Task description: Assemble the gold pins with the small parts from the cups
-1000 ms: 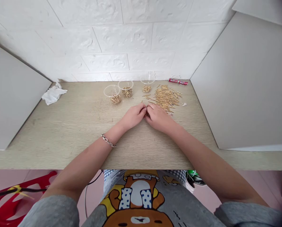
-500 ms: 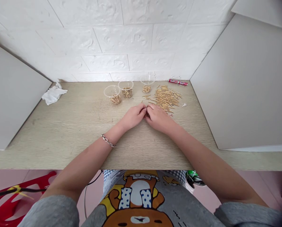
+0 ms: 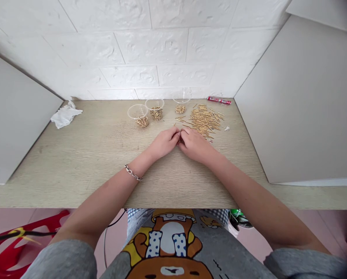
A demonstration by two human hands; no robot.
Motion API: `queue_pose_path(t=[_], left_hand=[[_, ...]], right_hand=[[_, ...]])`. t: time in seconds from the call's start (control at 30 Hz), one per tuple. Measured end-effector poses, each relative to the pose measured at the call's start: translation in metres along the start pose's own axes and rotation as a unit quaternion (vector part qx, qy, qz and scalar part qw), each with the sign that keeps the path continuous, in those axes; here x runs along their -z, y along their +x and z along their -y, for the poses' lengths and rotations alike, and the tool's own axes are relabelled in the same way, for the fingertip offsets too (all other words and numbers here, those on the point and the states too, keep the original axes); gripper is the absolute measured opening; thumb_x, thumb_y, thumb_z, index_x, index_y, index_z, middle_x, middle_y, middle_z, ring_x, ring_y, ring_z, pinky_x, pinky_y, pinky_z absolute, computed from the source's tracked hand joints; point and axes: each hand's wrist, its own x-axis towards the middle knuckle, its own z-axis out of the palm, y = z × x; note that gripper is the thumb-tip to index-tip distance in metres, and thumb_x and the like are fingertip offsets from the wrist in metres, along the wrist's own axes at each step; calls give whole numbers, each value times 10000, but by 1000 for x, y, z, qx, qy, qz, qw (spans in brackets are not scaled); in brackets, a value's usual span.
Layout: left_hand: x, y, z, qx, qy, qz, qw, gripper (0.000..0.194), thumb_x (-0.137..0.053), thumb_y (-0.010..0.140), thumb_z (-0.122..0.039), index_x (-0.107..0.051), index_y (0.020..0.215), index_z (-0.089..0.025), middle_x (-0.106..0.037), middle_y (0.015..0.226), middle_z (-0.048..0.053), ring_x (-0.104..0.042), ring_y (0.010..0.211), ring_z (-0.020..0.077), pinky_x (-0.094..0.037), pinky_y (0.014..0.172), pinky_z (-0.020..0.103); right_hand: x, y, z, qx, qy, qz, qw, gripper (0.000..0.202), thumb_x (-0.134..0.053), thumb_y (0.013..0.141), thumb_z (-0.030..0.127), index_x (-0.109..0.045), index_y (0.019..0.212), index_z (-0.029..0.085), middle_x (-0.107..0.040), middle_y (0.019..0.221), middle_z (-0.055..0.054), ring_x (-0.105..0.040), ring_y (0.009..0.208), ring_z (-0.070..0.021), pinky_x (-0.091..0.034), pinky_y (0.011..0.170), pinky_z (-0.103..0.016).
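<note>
My left hand [image 3: 166, 142] and my right hand [image 3: 195, 144] meet fingertip to fingertip over the wooden table [image 3: 173, 178]. Both are closed in a pinch, and whatever lies between the fingers is too small and too covered to make out. Just beyond my right hand spreads a pile of thin gold-coloured metal pins [image 3: 205, 120]. Behind my left hand stand three clear plastic cups, the left cup [image 3: 137, 112], the middle cup [image 3: 155, 104] and the right cup [image 3: 181, 97], each with small gold-coloured pieces at the bottom.
A red wrapped tube [image 3: 219, 100] lies at the wall behind the pins. Crumpled white tissue [image 3: 66, 115] rests at the far left. Pale panels stand on both sides, the left panel [image 3: 19, 120] and the right panel [image 3: 304, 108]. A white scrap [image 3: 227, 128] lies right of the pins.
</note>
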Motion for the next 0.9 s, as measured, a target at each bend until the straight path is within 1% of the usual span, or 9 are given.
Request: queue_pose_path(t=[0.47, 0.9], left_hand=[[1, 1, 1, 12, -28, 5, 1000, 223, -354, 857, -276, -520, 747, -175, -593, 730, 7, -531, 713, 149, -412, 690, 280], [0, 1, 0, -5, -6, -2, 1000, 219, -349, 862, -265, -503, 738, -172, -574, 719, 2, -510, 692, 138, -398, 688, 275]], right_hand=[[0, 0, -1, 2, 6, 6, 1000, 242, -424, 849, 245, -545, 1003, 103, -548, 1050, -133, -488, 987, -246, -383, 868, -368], [1, -1, 0, 2, 7, 7, 1000, 252, -387, 866, 238, -544, 1012, 105, -549, 1052, -141, -490, 980, -251, -386, 853, -377]])
